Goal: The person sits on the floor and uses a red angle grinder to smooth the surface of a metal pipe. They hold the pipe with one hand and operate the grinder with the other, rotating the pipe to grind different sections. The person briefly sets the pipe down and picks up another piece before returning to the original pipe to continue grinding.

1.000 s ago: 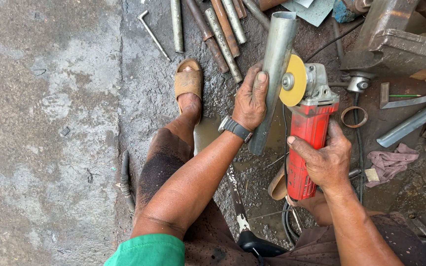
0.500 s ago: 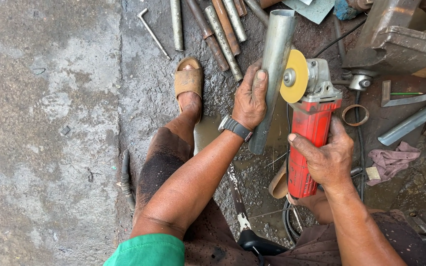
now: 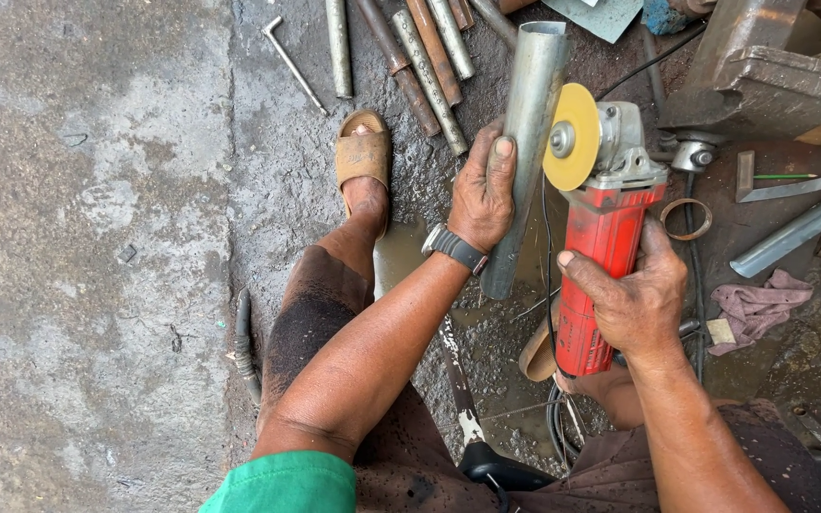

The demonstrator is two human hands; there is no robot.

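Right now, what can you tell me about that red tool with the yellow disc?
The angle grinder has a red body, a grey metal head and a round yellow disc with a metal hub. It points away from the person, the disc's edge beside the grey metal pipe; contact can't be told. The right hand wraps its body; the left hand grips the pipe. A dark cable runs near its head.

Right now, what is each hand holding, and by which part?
The left hand grips the grey metal pipe around its middle. The right hand holds the red angle grinder by its body.
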